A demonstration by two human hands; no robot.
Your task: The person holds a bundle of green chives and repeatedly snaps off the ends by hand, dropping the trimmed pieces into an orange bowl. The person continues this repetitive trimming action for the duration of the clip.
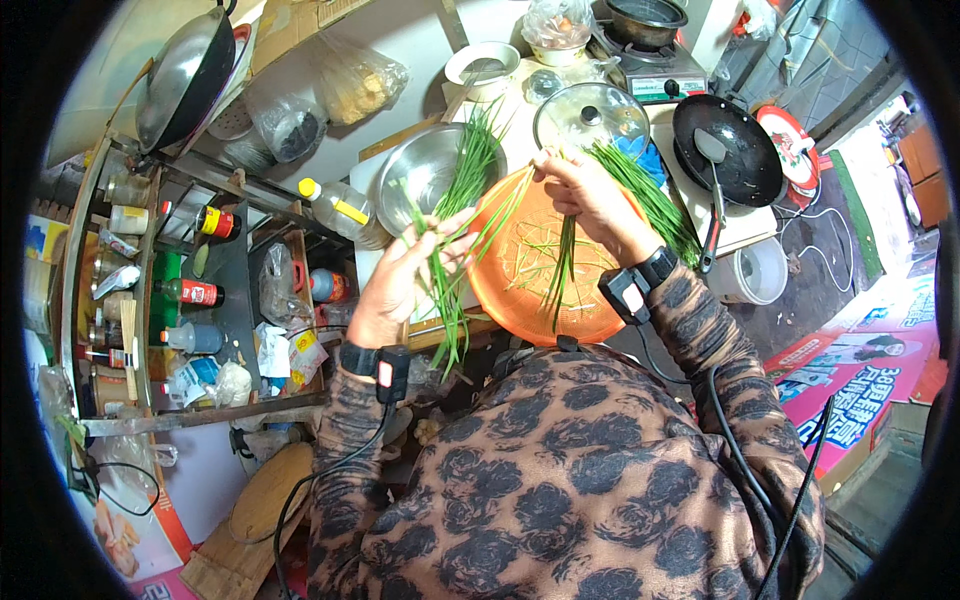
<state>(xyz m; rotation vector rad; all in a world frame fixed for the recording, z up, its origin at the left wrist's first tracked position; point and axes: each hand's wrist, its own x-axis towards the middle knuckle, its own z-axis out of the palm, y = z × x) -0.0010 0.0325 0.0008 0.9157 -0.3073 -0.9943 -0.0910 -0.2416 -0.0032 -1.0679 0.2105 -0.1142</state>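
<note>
My left hand [409, 277] holds a few long green chive-like stalks [448, 322] that droop below it, left of an orange plastic basket [491, 289]. Over the basket, my right hand [585, 191] pinches the pale ends of some stalks, with a thin bunch hanging beneath the palm. Loose stalks and scraps lie in the basket. A steel bowl [409, 169] behind my left hand has a bunch of green stalks [472, 161] across its right side. Another bunch [649, 199] lies to the right of the basket, near a glass lid [562, 112].
A black wok [739, 161] with a metal spatula [710, 148] sits at right, below a gas stove [664, 75]. A capped plastic bottle [341, 206] stands left of the bowl. A rack [217, 412] with bottles is at left; a white bucket [757, 274] is at right.
</note>
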